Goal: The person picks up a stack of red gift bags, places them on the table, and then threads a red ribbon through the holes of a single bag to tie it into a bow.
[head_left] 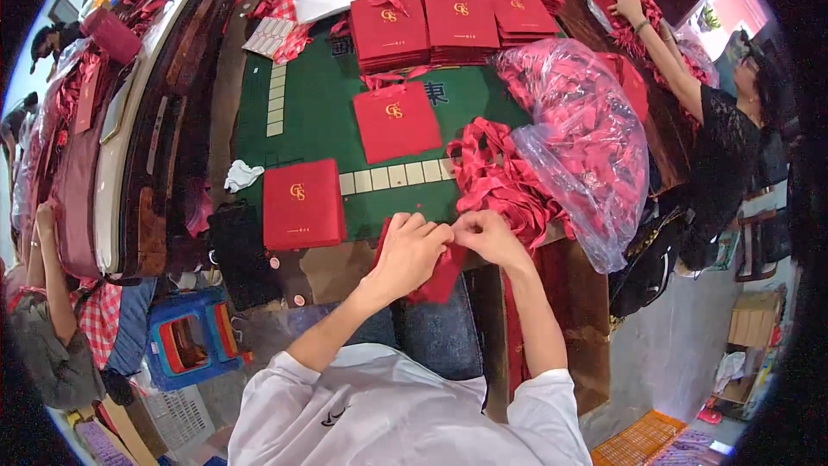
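Observation:
A red paper gift bag [442, 280] is at the table's near edge, above my lap, partly covered by my hands. My left hand [410, 250] lies over it with curled fingers, thumb and fingertips pinched at its edge. My right hand [487, 237] meets the left one there, its fingers also pinched; any ribbon or cord end between the fingertips is too small to make out. To the left lies a flat red bag [302, 205] with gold print, and farther off another red bag [397, 121]. Beside my right hand is a heap of loose red ribbon handles [500, 177].
Stacks of red bags [388, 30] stand at the far side of the green tabletop [323, 112]. A clear plastic sack [586, 121] full of red ribbons bulges on the right. A crumpled white tissue [243, 175] lies left. Blue stools [190, 336] stand below; co-workers sit on both sides.

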{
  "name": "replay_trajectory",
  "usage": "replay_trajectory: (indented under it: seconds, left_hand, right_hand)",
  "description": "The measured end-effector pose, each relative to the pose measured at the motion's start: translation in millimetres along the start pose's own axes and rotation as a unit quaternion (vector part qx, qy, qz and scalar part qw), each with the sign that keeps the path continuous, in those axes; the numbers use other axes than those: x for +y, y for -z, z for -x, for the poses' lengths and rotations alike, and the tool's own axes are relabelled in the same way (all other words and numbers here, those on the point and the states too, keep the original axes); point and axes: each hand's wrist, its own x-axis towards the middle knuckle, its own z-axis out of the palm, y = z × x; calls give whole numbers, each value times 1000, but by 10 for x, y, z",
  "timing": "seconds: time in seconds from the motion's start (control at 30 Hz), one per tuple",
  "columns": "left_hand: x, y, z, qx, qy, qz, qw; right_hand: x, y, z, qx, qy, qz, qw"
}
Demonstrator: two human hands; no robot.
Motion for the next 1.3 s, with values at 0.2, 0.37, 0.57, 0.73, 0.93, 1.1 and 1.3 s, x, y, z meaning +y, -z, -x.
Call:
replay_trajectory:
  seconds: [0.2, 0.37, 0.57, 0.73, 0.93, 1.1, 1.3]
  left_hand:
    - [-63, 58, -45, -21, 12, 59, 998]
    - [-14, -4, -27, -62, 43, 83, 994]
    - [-343, -162, -104, -50, 120, 60, 990]
    - [-449, -222, -96, -51, 157, 26, 986]
    - [-279, -151, 13, 62, 113, 42, 991]
    - [132, -90, 426, -12, 159, 202, 966]
    - [298, -113, 768, -135, 260, 287, 912]
  right_hand:
    - [106, -163, -27, 127, -20, 11, 992]
    - [22, -77, -19, 226, 11, -36, 973]
    - [-114, -202, 323, 318, 80, 86, 941]
    - [-187, -408, 771, 85, 156, 193, 965]
    - [-9, -564, 804, 100, 192, 367, 905]
    - [-50, -580, 789, 160, 177, 290, 927]
    - [-198, -459, 743, 231, 163, 276, 919]
